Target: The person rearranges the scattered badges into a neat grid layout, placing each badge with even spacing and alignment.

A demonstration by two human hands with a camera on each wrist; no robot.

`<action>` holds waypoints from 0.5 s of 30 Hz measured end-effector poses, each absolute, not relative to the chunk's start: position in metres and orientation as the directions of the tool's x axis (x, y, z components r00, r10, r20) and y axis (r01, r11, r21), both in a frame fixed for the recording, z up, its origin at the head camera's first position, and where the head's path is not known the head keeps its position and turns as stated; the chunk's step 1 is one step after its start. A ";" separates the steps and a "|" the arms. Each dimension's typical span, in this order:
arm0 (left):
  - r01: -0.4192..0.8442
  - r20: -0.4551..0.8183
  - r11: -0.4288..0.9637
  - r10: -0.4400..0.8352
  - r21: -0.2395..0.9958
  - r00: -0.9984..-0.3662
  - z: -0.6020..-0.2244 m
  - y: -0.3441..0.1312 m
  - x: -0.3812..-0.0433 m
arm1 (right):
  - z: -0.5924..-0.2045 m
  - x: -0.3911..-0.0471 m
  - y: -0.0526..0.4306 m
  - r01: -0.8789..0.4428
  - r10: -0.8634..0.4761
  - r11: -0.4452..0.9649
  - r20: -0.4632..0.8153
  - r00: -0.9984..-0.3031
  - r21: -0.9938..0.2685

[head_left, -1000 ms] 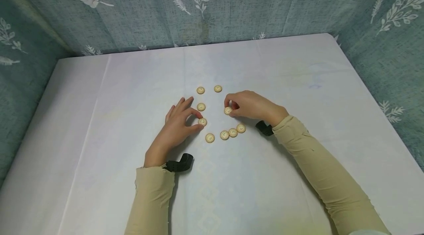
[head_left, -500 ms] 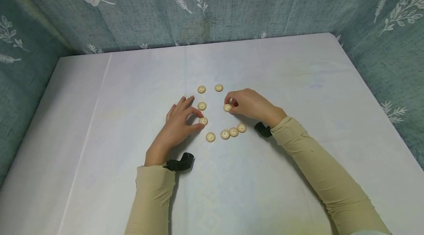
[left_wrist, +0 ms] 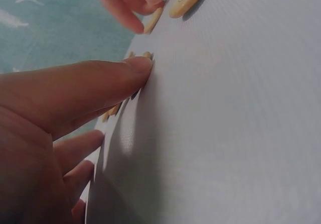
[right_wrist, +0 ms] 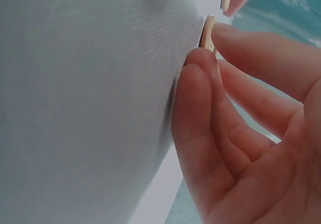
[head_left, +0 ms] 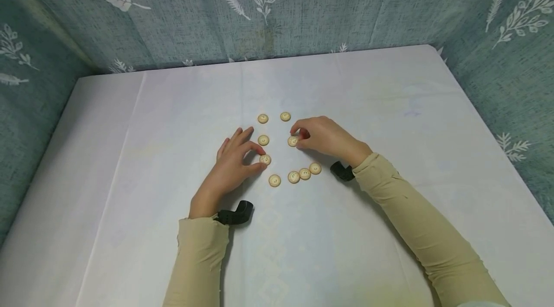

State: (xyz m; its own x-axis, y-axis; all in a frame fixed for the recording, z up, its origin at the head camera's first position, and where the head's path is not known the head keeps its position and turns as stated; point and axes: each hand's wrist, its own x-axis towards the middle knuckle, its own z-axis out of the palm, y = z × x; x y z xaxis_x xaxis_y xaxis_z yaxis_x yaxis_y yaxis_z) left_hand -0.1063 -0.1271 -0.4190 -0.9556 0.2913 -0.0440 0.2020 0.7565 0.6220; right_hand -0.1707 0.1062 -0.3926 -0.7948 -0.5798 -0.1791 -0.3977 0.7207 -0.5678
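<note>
In the head view my left hand (head_left: 231,165) pinches a round tan wooden button (head_left: 265,159) by its edges, between thumb and index finger, with the other fingers spread. My right hand (head_left: 326,138) pinches another wooden button (head_left: 293,141) between thumb and fingertips, farther back and to the right. That button shows edge-on in the right wrist view, a thin pale disc (right_wrist: 208,33) close to the tabletop. A single button (head_left: 263,140) lies just beyond the left hand's one. In the left wrist view the thumb (left_wrist: 115,81) covers most of its button.
Two buttons lie at the back, one on the left (head_left: 262,118) and one on the right (head_left: 285,116). Nearer me are a lone button (head_left: 274,180) and a touching row of three (head_left: 305,173). A white cloth (head_left: 173,119) covers the table; patterned green curtains (head_left: 303,13) hang behind.
My right hand has slid its button a little to the left and slightly away from me. The left hand has kept its pinch in place.
</note>
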 end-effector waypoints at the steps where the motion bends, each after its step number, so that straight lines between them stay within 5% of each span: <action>1: 0.202 -0.043 0.756 0.291 0.622 -0.956 -0.419 -0.127 -0.106 | -0.393 -0.171 0.106 -0.396 -0.580 0.719 -0.180 -0.794 -0.570; 15: 0.200 -0.045 0.756 0.290 0.623 -0.956 -0.419 -0.128 -0.107 | -0.391 -0.172 0.108 -0.441 -0.645 0.695 -0.220 -0.732 -0.567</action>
State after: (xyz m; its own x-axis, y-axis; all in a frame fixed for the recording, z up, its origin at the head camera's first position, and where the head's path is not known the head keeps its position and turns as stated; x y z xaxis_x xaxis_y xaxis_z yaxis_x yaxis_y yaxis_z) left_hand -0.1068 -0.1277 -0.4186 -0.9560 0.2899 -0.0449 0.2000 0.7561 0.6232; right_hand -0.1724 0.1085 -0.3907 -0.7319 -0.6448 -0.2204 -0.4415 0.6951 -0.5674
